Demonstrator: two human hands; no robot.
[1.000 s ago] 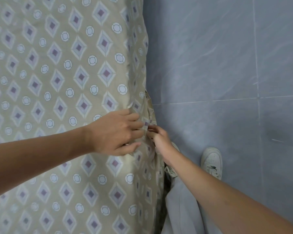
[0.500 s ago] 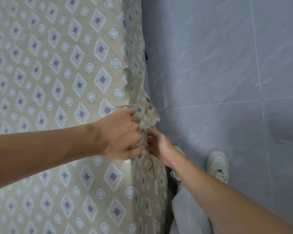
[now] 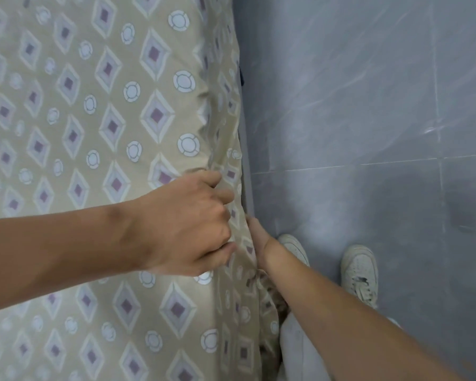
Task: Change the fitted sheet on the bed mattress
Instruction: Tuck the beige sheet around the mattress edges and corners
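Note:
A beige fitted sheet (image 3: 94, 119) printed with purple diamonds and white circles covers the mattress, filling the left half of the view. My left hand (image 3: 187, 224) lies on top at the bed's right edge, fingers curled into a bunch of the sheet. My right hand (image 3: 257, 233) reaches down along the side of the mattress below the left hand; its fingers are tucked behind the hanging sheet and hidden. The cloth is puckered around both hands.
Grey tiled floor (image 3: 368, 105) runs along the bed's right side. My two white shoes (image 3: 359, 270) stand on it close to the bed, with light trousers (image 3: 300, 350) at the bottom. A grey strip of bed side (image 3: 247, 182) shows beside the sheet.
My left hand went from lying flat to gripping a bunch of sheet at the edge. My right hand slid lower and further behind the hanging cloth. The view moved closer.

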